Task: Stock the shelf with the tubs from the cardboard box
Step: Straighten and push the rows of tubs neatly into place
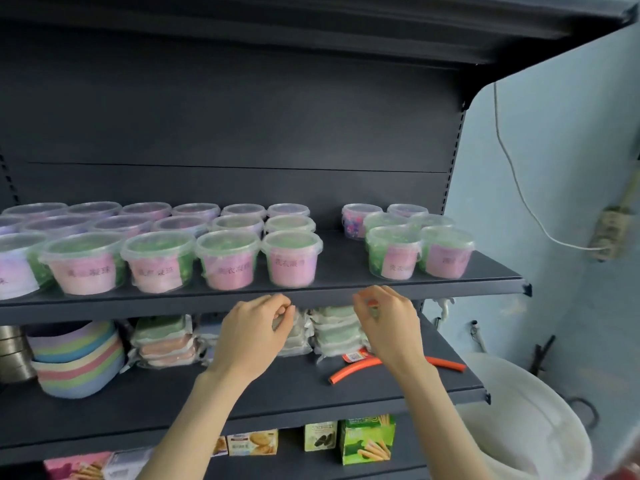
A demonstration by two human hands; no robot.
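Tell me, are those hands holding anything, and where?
Cannot be told: left hand and right hand curl their fingers by the shelf edge, maybe pinching something small.

Bare forearms [194,420], left hand [254,336], right hand [388,327]

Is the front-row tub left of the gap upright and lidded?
Upright, lid on: tub stands on its base, clear lid seated flat.
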